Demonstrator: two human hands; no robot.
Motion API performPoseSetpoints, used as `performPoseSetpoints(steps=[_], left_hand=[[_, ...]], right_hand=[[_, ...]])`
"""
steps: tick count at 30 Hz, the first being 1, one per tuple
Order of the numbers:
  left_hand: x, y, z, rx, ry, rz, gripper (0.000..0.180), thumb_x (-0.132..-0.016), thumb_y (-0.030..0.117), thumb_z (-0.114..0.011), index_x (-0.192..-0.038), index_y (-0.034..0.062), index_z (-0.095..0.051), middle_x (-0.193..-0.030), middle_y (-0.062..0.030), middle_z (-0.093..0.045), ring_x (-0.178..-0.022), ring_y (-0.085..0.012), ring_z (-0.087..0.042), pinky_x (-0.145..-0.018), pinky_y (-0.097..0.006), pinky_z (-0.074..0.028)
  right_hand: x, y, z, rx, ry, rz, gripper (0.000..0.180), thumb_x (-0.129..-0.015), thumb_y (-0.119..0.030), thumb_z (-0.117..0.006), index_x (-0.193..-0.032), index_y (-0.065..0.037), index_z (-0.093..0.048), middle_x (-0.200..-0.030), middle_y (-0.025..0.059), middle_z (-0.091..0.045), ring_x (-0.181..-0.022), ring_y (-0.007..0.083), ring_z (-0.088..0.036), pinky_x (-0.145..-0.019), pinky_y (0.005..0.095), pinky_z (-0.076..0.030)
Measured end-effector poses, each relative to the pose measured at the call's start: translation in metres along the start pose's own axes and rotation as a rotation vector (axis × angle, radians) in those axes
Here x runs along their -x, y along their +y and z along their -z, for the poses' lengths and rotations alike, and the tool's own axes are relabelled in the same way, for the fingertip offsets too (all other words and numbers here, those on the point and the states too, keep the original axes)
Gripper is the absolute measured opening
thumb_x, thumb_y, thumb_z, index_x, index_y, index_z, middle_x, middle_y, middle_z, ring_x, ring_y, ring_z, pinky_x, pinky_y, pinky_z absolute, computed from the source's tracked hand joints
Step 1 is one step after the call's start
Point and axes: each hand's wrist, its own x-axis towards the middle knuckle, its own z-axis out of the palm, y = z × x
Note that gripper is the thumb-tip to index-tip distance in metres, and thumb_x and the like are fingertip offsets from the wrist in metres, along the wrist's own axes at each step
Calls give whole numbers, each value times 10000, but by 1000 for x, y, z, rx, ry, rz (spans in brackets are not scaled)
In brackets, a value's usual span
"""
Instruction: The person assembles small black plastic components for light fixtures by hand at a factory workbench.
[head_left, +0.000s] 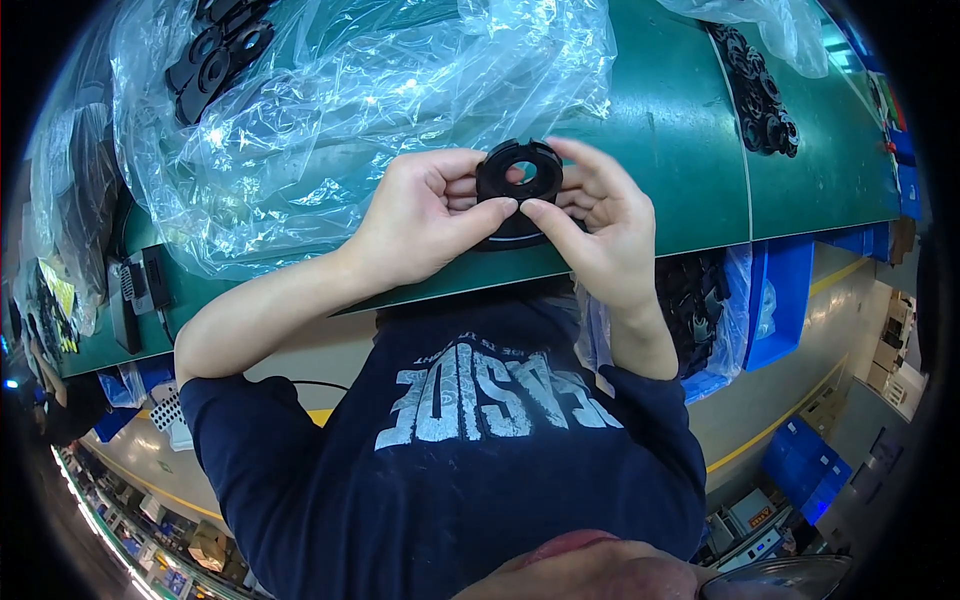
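Observation:
Between both my hands, just above the near edge of the green table, is a black round plastic part with a hole in its middle and a notched rim at the top. My left hand grips its left side, thumb pressed on the lower face and fingers behind. My right hand holds the other side, its thumb beside the left one and its index finger at the upper rim. Below the ring the part extends into a dark lower piece, partly hidden by my thumbs.
Crumpled clear plastic sheeting covers the table's left and middle. Black parts with round holes lie on it at the far left. Several small black parts line the far right. Below the right edge stands a blue bin beside a lined box of black parts.

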Motion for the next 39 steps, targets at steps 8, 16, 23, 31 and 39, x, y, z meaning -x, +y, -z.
performPoseSetpoints(steps=[8, 16, 23, 31, 39], left_hand=[[-2, 0, 0, 26, 24, -69, 254, -814, 15, -609, -1051, -66, -570, -901, -60, -630, -827, -77, -592, -697, -198, -496], [-3, 0, 2, 103, -16, -53, 240, -815, 23, -610, -1040, -48, -574, -897, -54, -625, -808, -74, -592, -691, -194, -492], [-2, -1, -2, 10, 62, -68, 210, -796, 18, -627, -990, -50, -587, -856, -42, -629, -787, -57, -584, -693, -187, -489], [-3, 0, 1, -11, 61, -58, 202, -788, 6, -626, -979, -52, -591, -853, -48, -631, -779, -53, -579, -671, -186, -485], [-2, 2, 7, 111, -55, -37, 229, -839, 15, -550, -1057, -52, -569, -890, -73, -639, -807, -63, -569, -693, -196, -461]], right_hand=[[-3, 1, 0, 32, -9, 7, 405, -742, 71, -664, -1119, 93, -516, -923, 120, -637, -803, 116, -612, -693, 196, -486], [-3, 6, 0, -90, 29, 24, 379, -763, 26, -661, -1118, 78, -541, -918, 100, -635, -794, 103, -612, -670, 198, -495], [-4, 6, -3, -61, -9, 20, 307, -768, 28, -655, -1060, 75, -573, -905, 87, -635, -781, 99, -610, -669, 196, -492], [-6, 7, -4, -52, -9, 30, 292, -768, 28, -654, -1048, 74, -583, -888, 80, -635, -768, 92, -605, -657, 191, -491], [-4, 11, 0, -110, -15, 36, 335, -789, 36, -629, -1115, 70, -558, -944, 78, -590, -819, 93, -589, -689, 188, -486]])
